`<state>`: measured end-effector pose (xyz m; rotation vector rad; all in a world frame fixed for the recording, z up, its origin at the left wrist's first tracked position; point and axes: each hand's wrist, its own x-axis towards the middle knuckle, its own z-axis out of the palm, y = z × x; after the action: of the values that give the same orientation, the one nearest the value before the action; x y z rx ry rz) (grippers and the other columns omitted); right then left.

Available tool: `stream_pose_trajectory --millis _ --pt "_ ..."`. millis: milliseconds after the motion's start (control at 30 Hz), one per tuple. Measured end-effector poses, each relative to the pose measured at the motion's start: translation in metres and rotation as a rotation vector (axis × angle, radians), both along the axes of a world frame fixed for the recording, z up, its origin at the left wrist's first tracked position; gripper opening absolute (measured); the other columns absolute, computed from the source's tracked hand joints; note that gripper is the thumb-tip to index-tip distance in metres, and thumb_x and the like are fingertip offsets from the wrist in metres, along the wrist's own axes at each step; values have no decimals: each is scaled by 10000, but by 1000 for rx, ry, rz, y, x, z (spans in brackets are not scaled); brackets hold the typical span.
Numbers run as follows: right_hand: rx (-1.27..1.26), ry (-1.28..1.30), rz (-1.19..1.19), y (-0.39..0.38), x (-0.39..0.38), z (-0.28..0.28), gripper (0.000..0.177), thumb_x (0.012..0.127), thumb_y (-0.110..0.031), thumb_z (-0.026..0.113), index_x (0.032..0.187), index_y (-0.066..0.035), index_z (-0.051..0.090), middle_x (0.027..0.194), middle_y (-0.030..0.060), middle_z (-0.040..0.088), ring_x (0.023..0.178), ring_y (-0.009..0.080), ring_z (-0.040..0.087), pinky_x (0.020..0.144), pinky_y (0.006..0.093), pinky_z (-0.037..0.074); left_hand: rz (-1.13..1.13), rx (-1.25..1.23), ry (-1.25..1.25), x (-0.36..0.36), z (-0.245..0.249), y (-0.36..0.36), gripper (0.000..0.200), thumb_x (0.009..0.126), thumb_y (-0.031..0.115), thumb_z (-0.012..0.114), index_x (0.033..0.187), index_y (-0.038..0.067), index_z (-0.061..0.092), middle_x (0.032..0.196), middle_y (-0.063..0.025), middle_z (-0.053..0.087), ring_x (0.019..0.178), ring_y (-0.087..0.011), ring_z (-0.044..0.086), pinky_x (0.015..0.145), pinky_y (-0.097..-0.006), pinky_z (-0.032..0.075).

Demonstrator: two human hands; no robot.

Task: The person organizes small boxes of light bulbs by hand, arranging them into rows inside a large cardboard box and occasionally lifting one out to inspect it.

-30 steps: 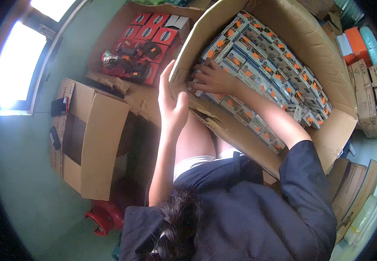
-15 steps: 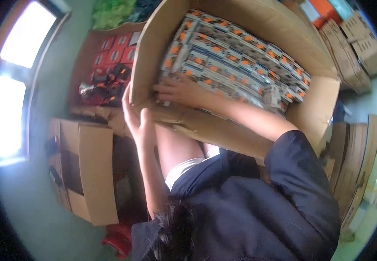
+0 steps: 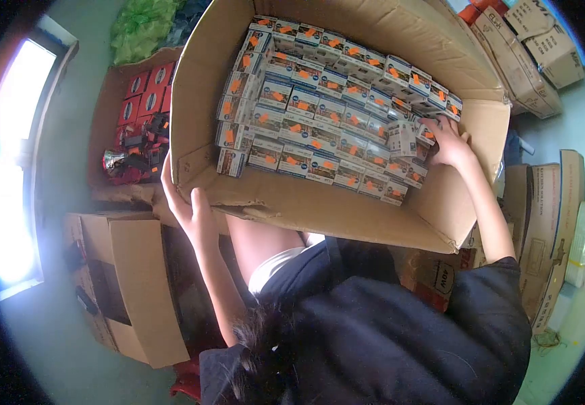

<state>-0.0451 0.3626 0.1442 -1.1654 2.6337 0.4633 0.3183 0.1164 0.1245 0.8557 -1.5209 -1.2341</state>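
A large open cardboard box (image 3: 319, 216) tilts across my lap. Rows of small white-and-blue boxes (image 3: 302, 104) with orange stickers line its inside. My left hand (image 3: 194, 209) grips the near left edge of the cardboard box, thumb on the outer near side. At the right end of the rows, my right hand (image 3: 451, 145) has its fingers curled on a small box (image 3: 425, 133), partly hidden by them. Beside those fingers a paler small box (image 3: 402, 138) stands turned out of line on top of the others.
An open carton (image 3: 147, 283) stands at lower left. Behind it, another carton holds red boxes (image 3: 150, 91) and dark parts, with a green plastic bag (image 3: 140, 30) beyond. Stacked cartons (image 3: 522, 50) are at upper right, and flat cartons (image 3: 545, 216) lean below them.
My right hand has moved from the left end of the rows to the right end. My left hand stays on the edge. The view has shifted slightly, moving the box left.
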Motion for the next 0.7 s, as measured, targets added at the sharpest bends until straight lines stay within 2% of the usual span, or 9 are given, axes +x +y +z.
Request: stream_pose_trajectory --millis 33,133,167,267,300,433,533,700 --pt "43 -5 -40 4 -2 -2 836 607 -51 733 1326 -264 364 1349 124 332 1272 352 308 923 547 386 1 0 4 -1 0 0 657 685 -61 347 1337 14 356 1287 -168 434 1207 -257 438 1032 -385 333" --pt "-110 34 -61 8 -16 -39 864 603 -54 745 1328 -296 341 1341 131 331 1248 374 324 923 560 397 -10 12 24 -2 1 1 658 685 -64 350 1338 13 356 1291 -167 430 1212 -253 433 1031 -383 333" --pt "-136 26 -16 9 -21 -49 847 610 -5 739 1318 -313 390 1329 130 370 1201 390 389 845 546 461 -16 24 40 -2 1 1 657 686 -64 350 1338 13 357 1292 -166 430 1213 -252 432 1031 -382 332" --pt "-79 131 25 8 -21 -55 711 704 11 645 1301 -302 420 1301 149 388 1140 391 443 808 521 486 -20 35 38 -1 2 2 651 690 -59 354 1337 14 360 1292 -165 432 1216 -251 429 1033 -378 328" --pt "-112 158 50 8 -20 -52 602 774 26 528 1282 -287 447 1256 169 415 1095 387 472 788 483 507 -16 34 30 0 2 2 649 691 -56 356 1336 15 361 1292 -165 433 1217 -252 428 1034 -377 327" --pt "-157 217 58 12 -29 -62 595 773 69 462 1263 -269 466 1179 180 463 1033 391 511 762 425 527 -16 -26 -8 1 -1 -1 638 696 -43 361 1332 14 369 1292 -166 439 1217 -251 426 1037 -376 319" --pt "-264 180 27 13 -29 -58 670 676 92 550 1246 -252 469 1119 178 475 1042 379 493 801 422 498 -18 -26 -9 2 0 -1 636 698 -41 363 1331 14 371 1292 -166 439 1218 -248 425 1036 -374 319" --pt "-267 135 70 19 -25 -45 673 716 92 526 1283 -261 441 1175 204 469 1046 394 510 814 434 491 -17 -19 2 2 -3 -1 643 699 -56 360 1338 21 365 1296 -166 433 1216 -248 427 1035 -375 326"
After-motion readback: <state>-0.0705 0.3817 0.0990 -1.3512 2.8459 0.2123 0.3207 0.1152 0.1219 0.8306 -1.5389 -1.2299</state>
